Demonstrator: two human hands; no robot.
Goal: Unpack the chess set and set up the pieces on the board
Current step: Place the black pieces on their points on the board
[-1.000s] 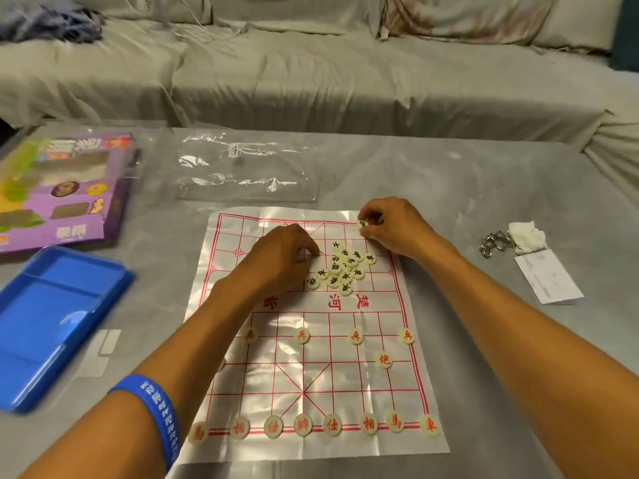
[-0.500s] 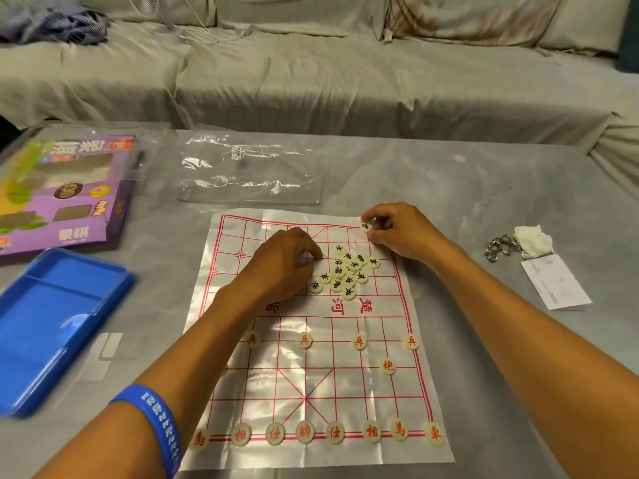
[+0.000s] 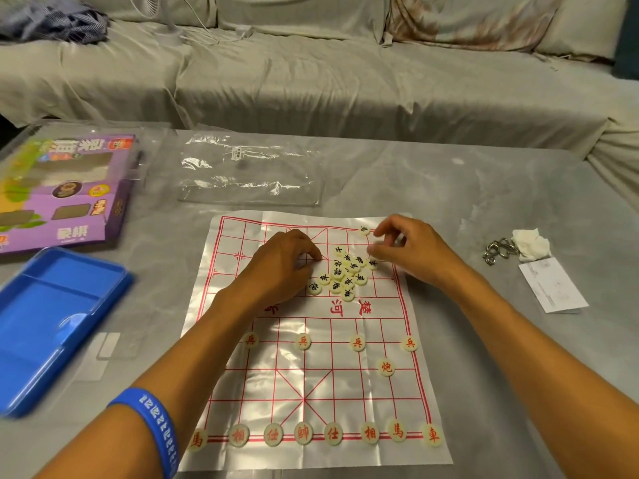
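The chess board (image 3: 345, 385), a white plastic sheet with a red grid, lies flat on the table. Red pieces (image 3: 303, 433) fill its near row, with several more two and three rows up. A heap of black pieces (image 3: 345, 271) sits on the far half. One black piece (image 3: 363, 230) stands alone on the far edge line. My right hand (image 3: 408, 252) hovers just right of that piece, its fingers loosely curled and nothing between them. My left hand (image 3: 280, 267) rests on the board left of the heap, fingers curled under; whether it holds a piece is hidden.
A blue plastic tray (image 3: 52, 319) sits at the left, with the purple game box (image 3: 65, 191) behind it. A clear plastic bag (image 3: 249, 167) lies beyond the board. A metal chain (image 3: 498, 250), a tissue (image 3: 530, 243) and a paper slip (image 3: 551, 285) lie at the right. A covered sofa (image 3: 311, 74) stands behind the table.
My right hand has set the black piece it pinched onto the far edge line and let go of it. My left hand has stayed in place.
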